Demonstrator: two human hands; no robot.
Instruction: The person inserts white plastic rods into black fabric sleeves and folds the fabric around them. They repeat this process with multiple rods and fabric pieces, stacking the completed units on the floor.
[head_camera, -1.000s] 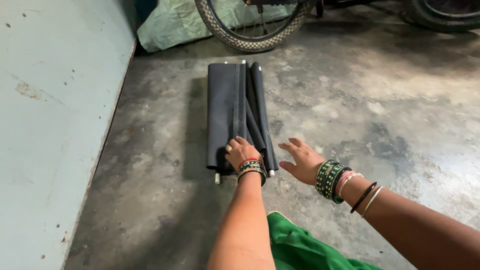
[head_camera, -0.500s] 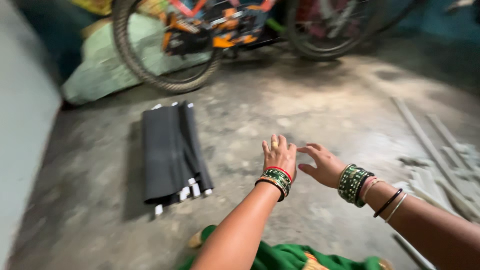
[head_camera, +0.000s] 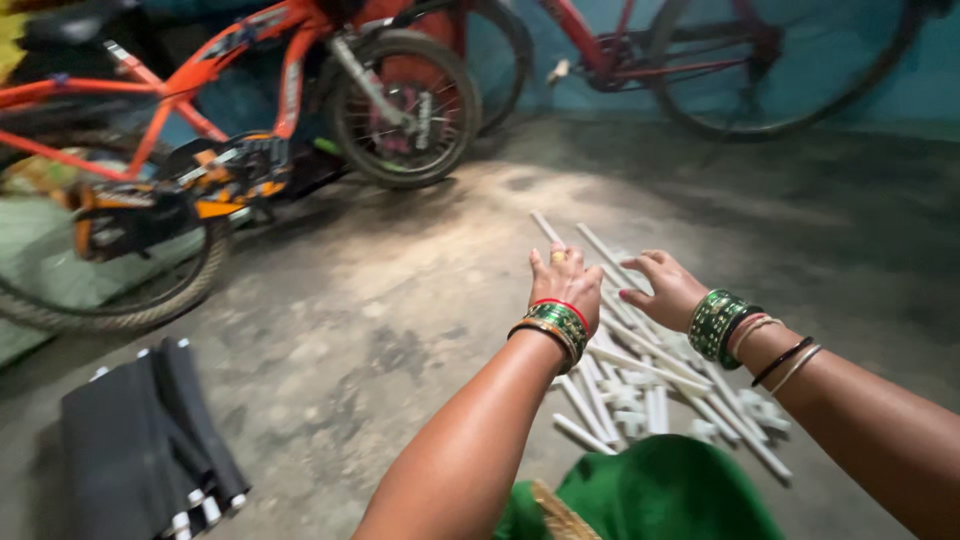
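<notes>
Over the pile of white tubes (head_camera: 640, 385) on the concrete floor (head_camera: 400, 330), I hover both hands, touching nothing. Left hand (head_camera: 563, 280): fingers spread loosely, palm down, empty. Right hand (head_camera: 665, 290): fingers half-curled, empty. Judgement: pick one tube off the top, clear of the crossed ones, grip mid-length.

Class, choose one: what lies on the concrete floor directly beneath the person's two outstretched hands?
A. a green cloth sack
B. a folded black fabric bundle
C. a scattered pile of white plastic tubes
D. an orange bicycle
C: both the left hand and the right hand hover open above the scattered pile of white plastic tubes on the floor.
</notes>
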